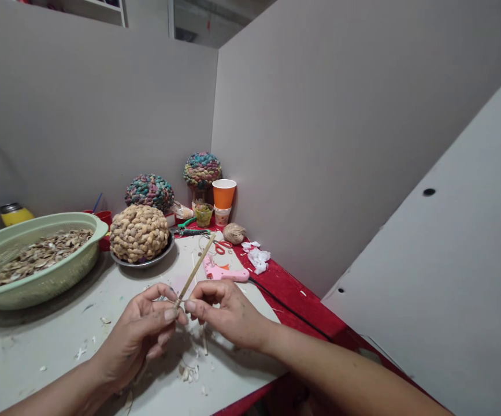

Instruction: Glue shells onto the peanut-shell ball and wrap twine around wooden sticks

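A thin, brownish-yellow stick (197,266) slants up and away from me. My left hand (144,329) is closed on its lower end, thumb against forefinger. Right beside that end, my right hand (228,318) is pinched shut; what its fingertips grip is too small to make out. Just beyond my hands lies a pink glue gun (226,274), with red-handled scissors (222,247) behind it. Pale shell-like scraps (188,372) are scattered on the board below my hands.
A green basket (59,283) holding flat shell pieces stands left. Beside it, a tan knobbly ball (140,234) sits in a metal dish (146,264). Behind are coloured knobbly balls (149,192), paper cups (223,196), twine (234,233) and white scraps (258,258). Grey panels (319,115) enclose the table.
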Available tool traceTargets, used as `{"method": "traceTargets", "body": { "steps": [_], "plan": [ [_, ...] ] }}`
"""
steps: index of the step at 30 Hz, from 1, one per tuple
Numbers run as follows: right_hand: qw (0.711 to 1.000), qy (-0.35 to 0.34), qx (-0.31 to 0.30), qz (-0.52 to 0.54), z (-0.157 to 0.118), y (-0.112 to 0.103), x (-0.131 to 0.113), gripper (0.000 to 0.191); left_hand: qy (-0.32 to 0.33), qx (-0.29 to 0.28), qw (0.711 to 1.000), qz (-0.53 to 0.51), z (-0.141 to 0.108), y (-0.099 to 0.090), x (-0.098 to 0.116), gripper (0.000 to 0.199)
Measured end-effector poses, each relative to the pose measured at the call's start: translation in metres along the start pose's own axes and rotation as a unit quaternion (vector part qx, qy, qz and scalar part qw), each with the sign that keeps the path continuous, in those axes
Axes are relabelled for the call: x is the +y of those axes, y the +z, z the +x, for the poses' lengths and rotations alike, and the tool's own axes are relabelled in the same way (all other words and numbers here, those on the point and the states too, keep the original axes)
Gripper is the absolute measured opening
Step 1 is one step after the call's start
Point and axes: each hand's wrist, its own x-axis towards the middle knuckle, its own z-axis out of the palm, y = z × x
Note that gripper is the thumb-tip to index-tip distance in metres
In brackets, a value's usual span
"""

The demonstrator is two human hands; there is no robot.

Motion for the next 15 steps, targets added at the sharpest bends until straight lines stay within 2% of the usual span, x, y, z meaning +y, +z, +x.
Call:
{"method": "traceTargets", "body": {
  "steps": [15],
  "plan": [
    [0.999, 0.022, 0.011, 0.032, -0.0018, 0.0011, 0.0074, 0.027, 0.010, -0.006, 0.997, 0.071, 0.0022, -0.0051, -0.0076, 0.023]
  ]
}}
